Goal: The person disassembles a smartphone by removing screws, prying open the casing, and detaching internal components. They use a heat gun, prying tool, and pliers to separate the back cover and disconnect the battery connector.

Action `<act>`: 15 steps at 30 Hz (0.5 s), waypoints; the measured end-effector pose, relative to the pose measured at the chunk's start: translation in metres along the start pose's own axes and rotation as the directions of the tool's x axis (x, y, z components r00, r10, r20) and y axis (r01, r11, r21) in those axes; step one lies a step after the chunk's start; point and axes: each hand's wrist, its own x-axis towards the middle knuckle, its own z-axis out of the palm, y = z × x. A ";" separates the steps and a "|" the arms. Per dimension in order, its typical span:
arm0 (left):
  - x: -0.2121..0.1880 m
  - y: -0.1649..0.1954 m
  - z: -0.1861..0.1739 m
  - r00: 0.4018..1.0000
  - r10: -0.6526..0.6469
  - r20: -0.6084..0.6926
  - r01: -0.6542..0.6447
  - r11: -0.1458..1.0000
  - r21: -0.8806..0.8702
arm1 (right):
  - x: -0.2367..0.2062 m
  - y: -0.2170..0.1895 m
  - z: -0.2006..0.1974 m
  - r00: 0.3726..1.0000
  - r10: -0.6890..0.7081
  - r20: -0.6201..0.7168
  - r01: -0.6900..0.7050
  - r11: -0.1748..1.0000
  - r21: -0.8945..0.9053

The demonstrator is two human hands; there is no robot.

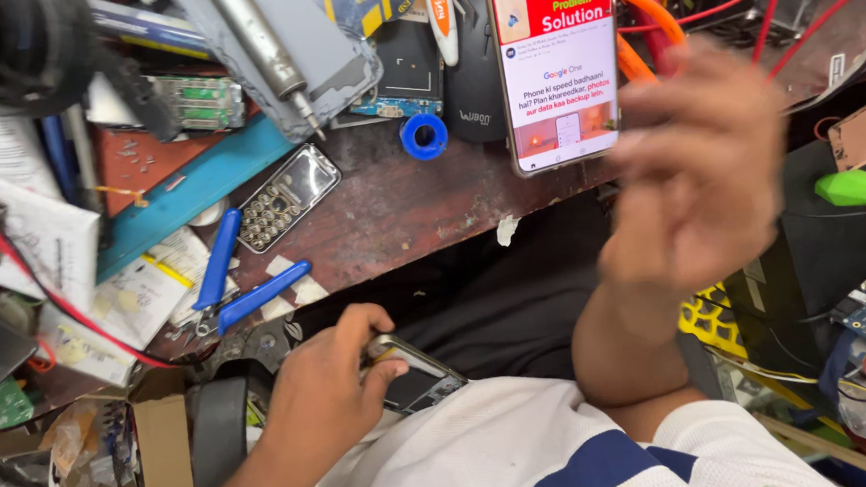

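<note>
The left hand [327,395] is grasping a dark phone [416,375] low at the lap, below the table [401,205] edge. The blurred right hand [699,172] is raised, holding nothing. The phone looks partly opened; work seems unfinished.

Bench is a proper mess: lit smartphone [557,65] propped up top with a video page on screen, old keypad phone [288,196] lying face up, blue-handled pliers [240,285], a blue tape ring [424,136], black mouse [471,81], green circuit board [199,100], red wires [790,11] everywhere.
</note>
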 end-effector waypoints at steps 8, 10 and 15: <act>-0.067 -0.009 -0.032 0.891 0.344 -0.295 -0.415 0.882 -0.222 | -0.053 -0.081 -0.001 0.579 -0.118 0.807 -0.311 0.883 0.352; -0.084 -0.014 -0.039 0.848 0.321 -0.422 -0.509 0.716 -0.478 | -0.068 -0.092 0.000 0.403 -0.166 0.900 -0.384 0.862 0.331; -0.097 -0.021 -0.046 0.754 0.329 -0.569 -0.536 0.808 -0.243 | -0.120 -0.093 0.037 0.069 -0.376 0.924 -0.855 0.456 0.249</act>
